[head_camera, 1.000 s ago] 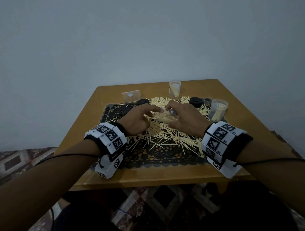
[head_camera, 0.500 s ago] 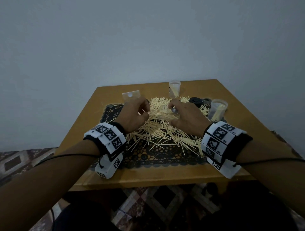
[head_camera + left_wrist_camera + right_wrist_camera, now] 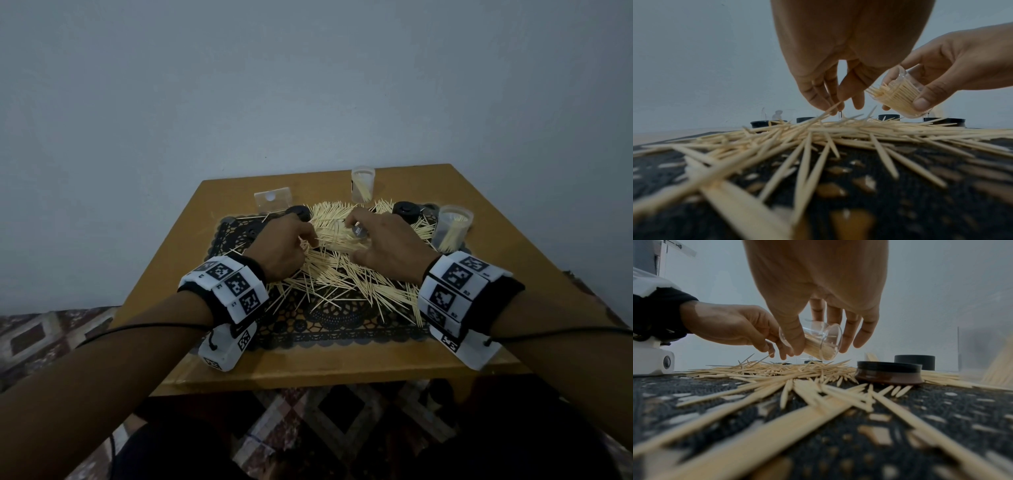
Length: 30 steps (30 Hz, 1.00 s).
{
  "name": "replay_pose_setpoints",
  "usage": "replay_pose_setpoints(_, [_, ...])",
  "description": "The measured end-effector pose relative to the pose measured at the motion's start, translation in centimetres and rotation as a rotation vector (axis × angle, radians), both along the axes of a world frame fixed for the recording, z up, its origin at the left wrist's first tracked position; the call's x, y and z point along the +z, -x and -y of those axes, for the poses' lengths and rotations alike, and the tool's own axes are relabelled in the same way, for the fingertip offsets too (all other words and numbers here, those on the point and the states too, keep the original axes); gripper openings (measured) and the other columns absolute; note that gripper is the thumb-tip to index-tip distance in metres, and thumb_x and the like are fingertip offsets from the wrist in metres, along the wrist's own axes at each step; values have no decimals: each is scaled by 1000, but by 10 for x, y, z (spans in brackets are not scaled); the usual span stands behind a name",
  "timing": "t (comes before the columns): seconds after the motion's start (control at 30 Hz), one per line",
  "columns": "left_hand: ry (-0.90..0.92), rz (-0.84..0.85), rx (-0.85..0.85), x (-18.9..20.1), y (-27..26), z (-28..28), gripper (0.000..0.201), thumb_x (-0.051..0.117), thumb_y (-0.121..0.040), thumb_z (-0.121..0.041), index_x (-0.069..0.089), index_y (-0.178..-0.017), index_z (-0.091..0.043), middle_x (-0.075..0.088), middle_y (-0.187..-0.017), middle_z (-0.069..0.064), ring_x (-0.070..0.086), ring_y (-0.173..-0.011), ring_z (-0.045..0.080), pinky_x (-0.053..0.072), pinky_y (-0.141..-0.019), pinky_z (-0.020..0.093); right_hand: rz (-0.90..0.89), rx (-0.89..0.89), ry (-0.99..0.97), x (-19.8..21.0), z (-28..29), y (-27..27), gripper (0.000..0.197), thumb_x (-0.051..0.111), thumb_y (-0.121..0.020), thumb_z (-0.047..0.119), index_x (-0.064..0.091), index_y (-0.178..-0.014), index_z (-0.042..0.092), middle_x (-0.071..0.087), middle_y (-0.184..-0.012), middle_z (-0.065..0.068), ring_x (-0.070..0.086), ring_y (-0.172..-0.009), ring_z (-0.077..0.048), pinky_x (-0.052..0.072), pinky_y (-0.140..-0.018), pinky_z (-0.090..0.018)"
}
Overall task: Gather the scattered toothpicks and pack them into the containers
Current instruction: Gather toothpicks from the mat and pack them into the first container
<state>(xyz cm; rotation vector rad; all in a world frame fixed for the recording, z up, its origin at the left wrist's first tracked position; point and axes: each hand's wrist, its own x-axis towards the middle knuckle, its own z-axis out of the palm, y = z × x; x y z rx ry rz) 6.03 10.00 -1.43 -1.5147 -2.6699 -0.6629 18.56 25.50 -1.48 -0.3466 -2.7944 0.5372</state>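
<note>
Toothpicks (image 3: 329,274) on mat (image 3: 342,325), containers (image 3: 451,229) behind.

We find almost nothing readable. The only signs are the black-and-white square code markers on the white wrist bands: several on the left wrist band (image 3: 228,287) and several on the right wrist band (image 3: 455,284). Beside each marker stands a tiny printed tag of a letter and a digit, but these are too small and blurred for us to read with certainty. The clear containers, the dark lids, the lace mat and the worktop carry no lettering, brand or number that we can make out, and neither wrist view shows us any legible text.
</note>
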Motion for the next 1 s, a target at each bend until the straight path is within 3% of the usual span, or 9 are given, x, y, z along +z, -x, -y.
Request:
replay_pose_setpoints(0.07, [33, -6, -40, 0, -1, -1, 48, 48, -77, 12, 67, -114, -11, 57, -112, 10, 55, -100, 25, 43, -80, 31, -2, 2, 7, 0, 0, 0, 43, 76, -79, 24, 54, -116, 18, 66, -107, -8, 60, -90, -27, 53, -78, -41])
replay_pose_setpoints(0.2, [38, -26, 13, -2, 3, -1, 49, 48, -78, 9, 65, -118, -13, 57, -117, 8, 55, -105, 25, 38, -80, 27, -3, -5, 0, 0, 0, 0, 43, 76, -78, 24, 53, -114, 17, 66, -106, -8, 59, -90, -27, 53, -79, -42])
replay_pose_setpoints(0.4, [136, -18, -91, -1, -2, -1, 61, 46, -80, 8, 48, -138, -10, 50, -122, 11, 50, -112, 24, 38, -86, 26, -1, -4, 10, 0, 0, 1, 43, 77, -78, 23, 54, -114, 18, 66, -104, -8, 60, -87, -27, 54, -76, -42])
replay_pose_setpoints(0.53, [112, -58, -64, -2, 2, -1, 58, 47, -81, 6, 47, -138, -6, 51, -123, 14, 50, -112, 28, 42, -89, 31, -5, -34, 6, 0, -1, 0, 42, 75, -79, 22, 54, -115, 17, 66, -107, -9, 60, -90, -29, 53, -78, -43])
replay_pose_setpoints(0.6, [173, -17, -117, -4, 0, -1, 56, 49, -82, 5, 46, -137, -5, 49, -123, 13, 49, -111, 25, 41, -87, 28, -6, -37, 10, 1, -1, 0, 42, 75, -79, 22, 54, -115, 17, 66, -109, -10, 61, -89, -29, 53, -77, -43])
replay_pose_setpoints(0.7, [245, 57, -198, -6, -3, -3, 54, 52, -84, 1, 41, -137, -2, 48, -119, 13, 48, -107, 23, 44, -90, 34, -3, -20, 14, 1, 0, 0, 43, 75, -78, 21, 54, -115, 17, 66, -110, -10, 61, -87, -28, 54, -76, -43])
replay_pose_setpoints(0.8, [175, 31, -150, -6, 0, -3, 69, 55, -82, 1, 29, -146, -3, 45, -129, 13, 43, -118, 24, 38, -97, 30, -16, -35, 17, 1, 0, 0, 43, 75, -78, 22, 55, -115, 17, 66, -110, -10, 62, -89, -29, 53, -80, -45])
replay_pose_setpoints(0.9, [1, 51, -165, -4, -2, -1, 65, 58, -76, 6, 40, -137, -9, 47, -128, 10, 45, -116, 20, 41, -99, 37, -24, -45, 6, 1, -1, 0, 43, 75, -79, 22, 55, -116, 17, 66, -110, -10, 59, -92, -29, 51, -83, -43])
replay_pose_setpoints(1.0, [-51, 104, -225, -2, -3, 2, 72, 58, -72, 7, 44, -137, -21, 45, -123, 7, 47, -112, 19, 44, -94, 36, -35, -21, 31, 2, -1, -1, 44, 75, -79, 17, 55, -117, 16, 66, -110, -10, 60, -85, -25, 51, -71, -33])
